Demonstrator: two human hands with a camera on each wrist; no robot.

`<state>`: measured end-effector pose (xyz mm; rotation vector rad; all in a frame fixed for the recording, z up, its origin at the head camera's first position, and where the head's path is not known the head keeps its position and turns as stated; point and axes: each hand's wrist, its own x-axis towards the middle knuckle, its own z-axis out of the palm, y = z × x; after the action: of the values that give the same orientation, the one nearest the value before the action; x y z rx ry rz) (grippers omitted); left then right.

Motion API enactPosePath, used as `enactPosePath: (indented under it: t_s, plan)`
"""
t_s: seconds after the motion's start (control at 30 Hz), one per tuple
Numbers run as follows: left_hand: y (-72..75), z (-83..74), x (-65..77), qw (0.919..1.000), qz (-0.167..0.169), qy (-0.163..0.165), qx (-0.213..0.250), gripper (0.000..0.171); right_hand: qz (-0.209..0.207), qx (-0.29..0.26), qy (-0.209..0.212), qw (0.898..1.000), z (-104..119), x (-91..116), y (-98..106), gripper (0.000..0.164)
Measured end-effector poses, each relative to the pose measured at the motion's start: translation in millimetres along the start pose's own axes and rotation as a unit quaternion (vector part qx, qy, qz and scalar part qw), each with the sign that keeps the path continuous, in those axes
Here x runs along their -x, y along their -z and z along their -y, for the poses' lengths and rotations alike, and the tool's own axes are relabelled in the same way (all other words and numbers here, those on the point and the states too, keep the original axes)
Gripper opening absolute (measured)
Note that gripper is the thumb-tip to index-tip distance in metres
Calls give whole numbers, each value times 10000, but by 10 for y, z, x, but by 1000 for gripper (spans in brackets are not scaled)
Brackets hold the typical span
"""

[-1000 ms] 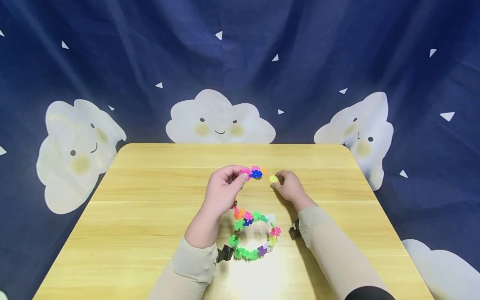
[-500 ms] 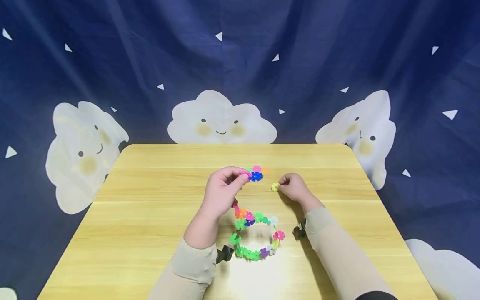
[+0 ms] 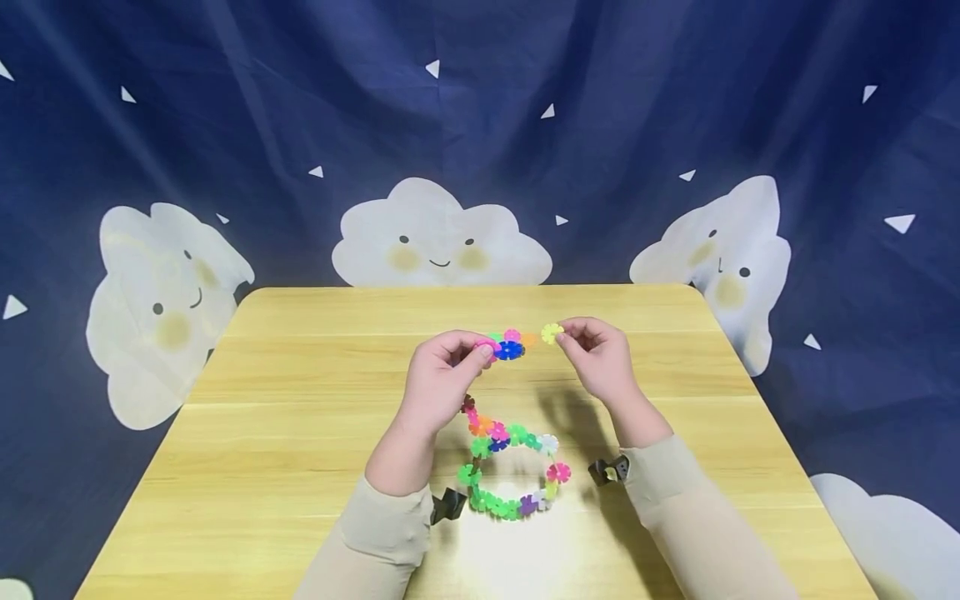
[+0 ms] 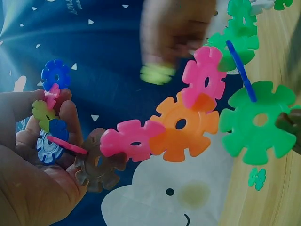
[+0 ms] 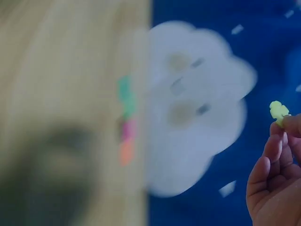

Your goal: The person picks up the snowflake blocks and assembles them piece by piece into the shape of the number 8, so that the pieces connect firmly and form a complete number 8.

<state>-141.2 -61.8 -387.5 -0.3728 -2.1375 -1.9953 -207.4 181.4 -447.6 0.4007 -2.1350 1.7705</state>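
In the head view my left hand (image 3: 438,379) pinches a chain of flower-shaped interlocking discs near its end, a blue disc (image 3: 510,350) poking out past the fingertips. From that hand the chain hangs down into a ring of discs (image 3: 502,507) above or on the table; brown, pink and orange discs (image 4: 182,125) show up close in the left wrist view. To the right, my right hand (image 3: 603,358) pinches one yellow disc (image 3: 552,334) between thumb and fingers, raised and apart from the chain. The yellow disc (image 5: 279,110) also shows at the fingertips in the right wrist view.
Toward the back of the wooden table (image 3: 330,350) lie a few loose discs: an orange disc (image 3: 529,340), a pink disc (image 3: 512,335) and green ones (image 5: 126,96). Behind the table hangs a dark blue curtain (image 3: 300,100) with clouds.
My right hand first drew back toward me with the yellow disc, then rose and turned, lifting it beside the blue disc. The left hand stays nearly still, holding the chain.
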Motion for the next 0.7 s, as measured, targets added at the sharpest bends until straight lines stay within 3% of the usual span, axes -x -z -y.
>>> enactPosePath:
  t_s: [0.1, 0.27, 0.7]
  plan:
    - [4, 11, -2, 10000, -25, 4, -11, 9, 84, -441, 612, 9971, 278, 42, -42, 9]
    - [2, 21, -10, 10000, -71, 0, 7, 9, 266, -742, 1114, 9906, 544, 117, -81, 12]
    - [-22, 31, -14, 9999, -104, 24, -46, 9, 344, -557, 1295, 9894, 634, 201, -146, 16]
